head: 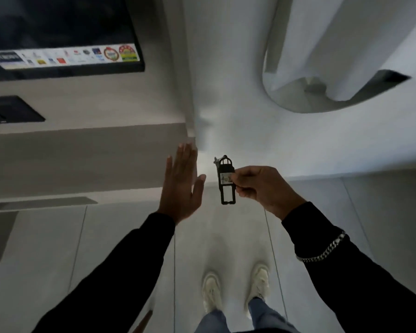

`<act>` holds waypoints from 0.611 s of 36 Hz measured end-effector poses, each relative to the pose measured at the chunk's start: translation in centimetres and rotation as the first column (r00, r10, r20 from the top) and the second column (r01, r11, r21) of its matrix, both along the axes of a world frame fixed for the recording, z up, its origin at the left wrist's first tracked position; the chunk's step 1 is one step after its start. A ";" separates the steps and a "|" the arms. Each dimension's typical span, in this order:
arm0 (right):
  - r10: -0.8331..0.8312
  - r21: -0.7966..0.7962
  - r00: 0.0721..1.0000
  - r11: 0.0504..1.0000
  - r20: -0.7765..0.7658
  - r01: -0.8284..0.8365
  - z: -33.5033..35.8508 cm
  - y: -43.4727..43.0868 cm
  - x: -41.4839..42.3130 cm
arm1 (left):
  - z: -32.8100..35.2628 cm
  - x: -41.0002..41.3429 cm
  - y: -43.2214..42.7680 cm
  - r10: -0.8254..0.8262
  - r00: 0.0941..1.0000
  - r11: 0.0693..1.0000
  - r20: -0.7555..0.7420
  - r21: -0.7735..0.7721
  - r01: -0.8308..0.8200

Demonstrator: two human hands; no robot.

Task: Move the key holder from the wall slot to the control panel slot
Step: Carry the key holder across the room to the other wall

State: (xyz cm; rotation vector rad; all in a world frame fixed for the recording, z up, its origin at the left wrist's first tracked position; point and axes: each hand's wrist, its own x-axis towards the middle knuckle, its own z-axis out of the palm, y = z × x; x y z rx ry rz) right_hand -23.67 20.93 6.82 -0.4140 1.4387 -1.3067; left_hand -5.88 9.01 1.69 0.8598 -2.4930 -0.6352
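**Key holder in a side pinch, clear of any slot**

Sleeves nearest the lens: two black ones, the right with a chain bracelet [322, 251] over the cuff. Below them, pale shoes [235, 289] on the tiled floor [130, 248].

Right hand [262, 188]: fingers [237, 177] clenched on the key holder [226, 180], thumb and fingertips pinching its labelled middle from the right edge. Holder hangs roughly upright, black frame, open loop at the bottom below the fingers, arched top with a bit of metal above them. It touches nothing but the hand; it is in mid-air, in no slot. Wrist bent a little, forearm reaching forward from the lower right.

Left hand [180, 186]: just left of the holder, apart from it. Flat, fingers straight and together, thumb out toward the holder, palm facing away from the camera toward the grey ledge [82, 152] ahead. Released, holding nothing.

Further out, up and left of the fingers: dark recessed panel [10, 110], then a dark screen [58, 22] with a sticker strip along its lower edge. Whether that recess is the control panel slot I cannot tell.

Risks, as judged:
- Pinch is narrow and off to one edge; holder could swing or twist in the grip on the carry and meet the slot crooked.
- Dangling top metal could catch on a slot edge.
- Dim light, target not clearly marked; wrong opening is possible.
- Left hand near the path could knock the holder.
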 end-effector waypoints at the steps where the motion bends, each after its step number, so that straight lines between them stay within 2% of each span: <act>1: -0.016 -0.003 1.000 1.000 -0.001 0.016 0.6 1.1 -0.2 | 0.5 -0.6 1.0 -0.015 1.000 1.000 -0.019 0.013 0.016; 4: -0.071 -0.002 0.997 0.998 0.012 0.071 2.0 4.5 -1.2 | 1.7 -2.4 3.8 -0.095 0.995 0.994 -0.029 0.043 0.097; 8: -0.121 -0.019 0.993 0.992 0.015 0.121 3.2 9.3 -3.1 | 3.0 -5.4 7.3 -0.234 0.972 0.972 -0.031 -0.020 0.233; 18: -0.306 -0.073 0.952 0.949 0.026 0.307 4.5 24.8 -11.0 | 5.1 -16.6 18.6 -0.383 0.924 0.923 -0.026 -0.060 0.381; 22: -0.364 -0.079 0.931 0.928 0.002 0.363 5.6 31.2 -15.1 | 6.1 -22.1 24.9 -0.419 0.905 0.908 -0.075 -0.064 0.415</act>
